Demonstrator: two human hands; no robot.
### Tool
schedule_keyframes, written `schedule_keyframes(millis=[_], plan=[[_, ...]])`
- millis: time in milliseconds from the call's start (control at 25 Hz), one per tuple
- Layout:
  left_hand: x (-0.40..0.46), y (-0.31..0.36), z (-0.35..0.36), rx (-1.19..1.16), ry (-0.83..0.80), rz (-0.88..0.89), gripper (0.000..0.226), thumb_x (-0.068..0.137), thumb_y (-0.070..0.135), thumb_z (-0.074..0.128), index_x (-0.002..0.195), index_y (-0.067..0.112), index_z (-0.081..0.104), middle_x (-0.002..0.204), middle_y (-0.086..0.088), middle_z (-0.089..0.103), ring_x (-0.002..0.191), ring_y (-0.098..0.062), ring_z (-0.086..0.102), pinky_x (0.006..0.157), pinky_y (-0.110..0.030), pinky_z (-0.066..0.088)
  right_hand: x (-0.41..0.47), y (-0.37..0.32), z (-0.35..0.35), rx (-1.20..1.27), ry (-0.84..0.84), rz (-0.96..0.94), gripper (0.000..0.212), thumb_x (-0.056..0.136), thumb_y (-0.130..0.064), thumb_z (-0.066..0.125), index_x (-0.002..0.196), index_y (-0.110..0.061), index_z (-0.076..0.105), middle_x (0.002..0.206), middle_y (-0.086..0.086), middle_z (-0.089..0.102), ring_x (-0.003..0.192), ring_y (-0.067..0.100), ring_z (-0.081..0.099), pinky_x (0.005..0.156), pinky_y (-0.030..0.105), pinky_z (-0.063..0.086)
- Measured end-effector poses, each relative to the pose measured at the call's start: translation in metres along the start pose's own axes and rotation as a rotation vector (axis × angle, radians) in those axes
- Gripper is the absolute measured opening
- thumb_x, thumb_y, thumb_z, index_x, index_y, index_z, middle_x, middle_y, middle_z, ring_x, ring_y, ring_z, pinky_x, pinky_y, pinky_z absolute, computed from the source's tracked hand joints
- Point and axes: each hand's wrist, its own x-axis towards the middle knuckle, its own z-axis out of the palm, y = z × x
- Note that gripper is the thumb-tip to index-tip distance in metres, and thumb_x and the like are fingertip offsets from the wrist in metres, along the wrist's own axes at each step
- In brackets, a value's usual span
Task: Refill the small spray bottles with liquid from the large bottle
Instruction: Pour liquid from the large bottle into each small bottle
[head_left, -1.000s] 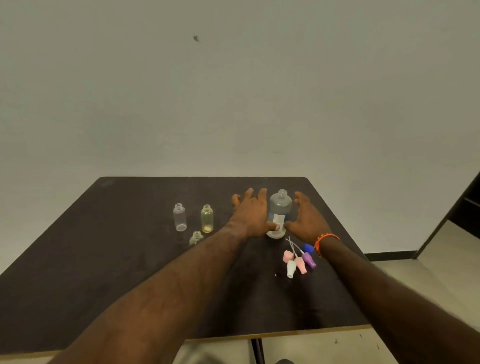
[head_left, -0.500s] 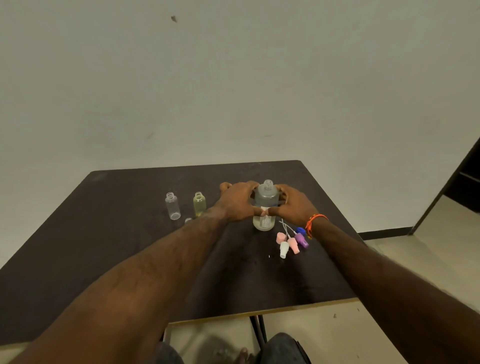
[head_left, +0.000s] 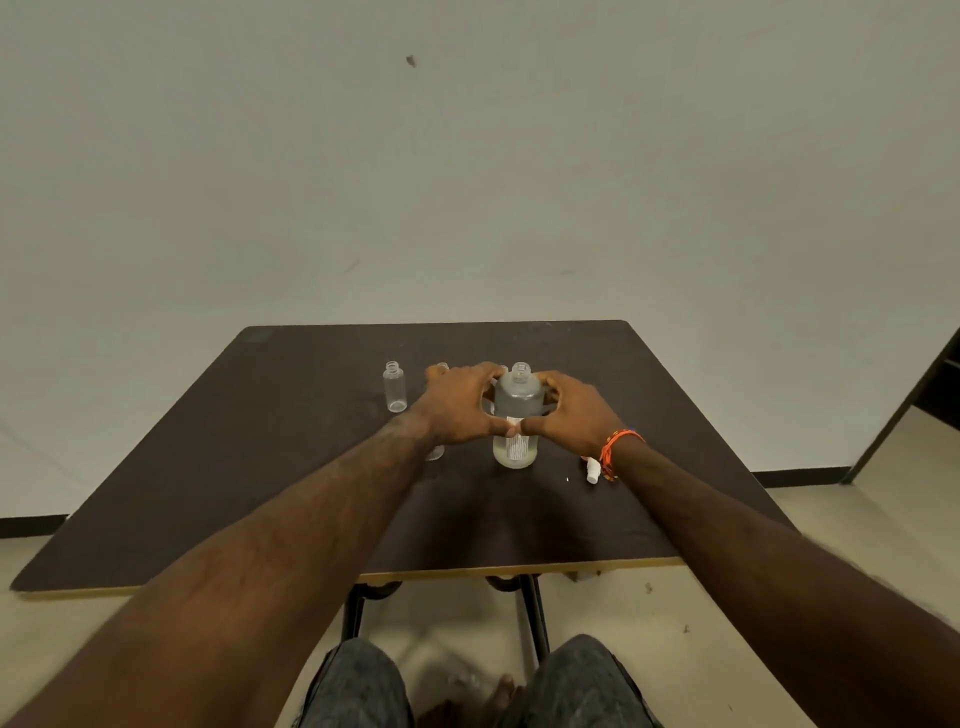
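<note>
Both bare forearms reach straight out from the bottom corners and meet in the middle, pretty much a mirror image of each other. The left hand (head_left: 460, 402) is curled in from the left side with its fingers wrapped round the back and its thumb lying across the front. The right hand (head_left: 569, 410) does the same from the right, and the two thumb tips touch, or nearly do (hard to say which). Both are gripping the tall frosted clear plastic bottle (head_left: 516, 415) between them. The right wrist wears an orange braided cord bracelet (head_left: 613, 449).
</note>
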Motion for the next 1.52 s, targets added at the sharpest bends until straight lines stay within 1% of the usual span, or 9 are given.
schedule_keyframes(millis=[200, 400, 640, 760, 880, 960, 1080, 1360, 1520], plan=[[-0.010, -0.015, 0.007, -0.016, -0.015, -0.018, 0.076, 0.069, 0.069, 0.079, 0.133, 0.034, 0.055, 0.116, 0.017, 0.068, 0.115, -0.009, 0.060, 0.101, -0.040, 0.023, 0.000, 0.001, 0.015, 0.007, -0.031, 0.007, 0.084, 0.057, -0.059, 0.076, 0.131, -0.026, 0.055, 0.118, -0.006, 0.068, 0.103, 0.011, 0.065, 0.095, 0.037, 0.054], [-0.011, -0.029, -0.001, 0.031, 0.016, 0.018, 0.082, 0.069, 0.073, 0.075, 0.139, 0.038, 0.051, 0.129, 0.017, 0.062, 0.128, -0.010, 0.050, 0.105, -0.041, 0.023, 0.000, 0.011, 0.024, 0.057, -0.064, 0.006, 0.073, 0.074, -0.037, 0.082, 0.137, -0.027, 0.046, 0.128, -0.005, 0.062, 0.112, 0.015, 0.062, 0.092, 0.028, 0.050], [-0.043, -0.080, -0.017, 0.042, 0.138, -0.162, 0.090, 0.069, 0.078, 0.066, 0.145, 0.034, 0.045, 0.142, 0.010, 0.055, 0.137, -0.016, 0.044, 0.103, -0.041, 0.020, -0.003, 0.012, 0.045, 0.116, 0.005, 0.030, 0.091, 0.069, -0.052, 0.085, 0.141, -0.032, 0.034, 0.125, -0.018, 0.050, 0.111, 0.008, 0.055, 0.090, 0.022, 0.042], [-0.053, -0.088, 0.000, -0.012, 0.073, -0.316, 0.087, 0.071, 0.071, 0.075, 0.142, 0.032, 0.045, 0.133, 0.014, 0.061, 0.129, -0.014, 0.050, 0.096, -0.041, 0.024, -0.004, 0.012, 0.056, 0.160, 0.090, 0.060, 0.082, 0.071, -0.047, 0.086, 0.134, -0.038, 0.034, 0.126, -0.016, 0.053, 0.111, 0.010, 0.057, 0.090, 0.022, 0.045], [-0.057, -0.090, 0.016, -0.074, 0.056, -0.361, 0.047, 0.080, 0.060, 0.076, 0.115, 0.040, 0.054, 0.106, 0.021, 0.064, 0.111, -0.011, 0.060, 0.089, -0.040, 0.023, -0.006, 0.013, 0.063, 0.221, 0.143, 0.066, 0.080, 0.073, -0.042, 0.087, 0.133, -0.038, 0.034, 0.135, -0.009, 0.053, 0.116, 0.011, 0.055, 0.100, 0.030, 0.048], [-0.060, -0.090, 0.017, -0.105, 0.069, -0.368, 0.034, 0.080, 0.059, 0.077, 0.099, 0.041, 0.054, 0.091, 0.025, 0.060, 0.097, -0.005, 0.059, 0.086, -0.039, 0.024, -0.008, 0.010, 0.067, 0.253, 0.178, 0.060, 0.079, 0.074, -0.040, 0.086, 0.134, -0.037, 0.035, 0.137, -0.007, 0.053, 0.117, 0.012, 0.055, 0.103, 0.034, 0.048], [-0.067, -0.094, 0.016, -0.146, 0.092, -0.330, 0.035, 0.073, 0.064, 0.079, 0.092, 0.040, 0.061, 0.091, 0.024, 0.064, 0.092, 0.003, 0.057, 0.087, -0.038, 0.028, -0.010, 0.002, 0.070, 0.245, 0.220, 0.043, 0.076, 0.075, -0.039, 0.086, 0.135, -0.034, 0.039, 0.137, -0.005, 0.055, 0.119, 0.014, 0.055, 0.103, 0.037, 0.049], [-0.091, -0.099, 0.006, -0.165, 0.150, -0.302, 0.037, 0.071, 0.059, 0.080, 0.094, 0.035, 0.063, 0.094, 0.018, 0.069, 0.094, -0.002, 0.062, 0.095, -0.038, 0.032, -0.009, -0.030, 0.075, -0.008, 0.151, -0.164, 0.073, 0.076, -0.036, 0.083, 0.138, -0.036, 0.045, 0.132, -0.013, 0.055, 0.114, 0.006, 0.053, 0.094, 0.016, 0.043], [-0.100, -0.102, 0.002, -0.143, 0.186, -0.277, 0.036, 0.072, 0.057, 0.078, 0.098, 0.034, 0.067, 0.089, 0.017, 0.070, 0.090, -0.003, 0.063, 0.095, -0.038, 0.032, -0.007, -0.038, 0.080, -0.167, 0.106, -0.169, 0.082, 0.076, -0.033, 0.084, 0.147, -0.024, 0.045, 0.142, 0.002, 0.057, 0.124, 0.021, 0.055, 0.106, 0.039, 0.046]])
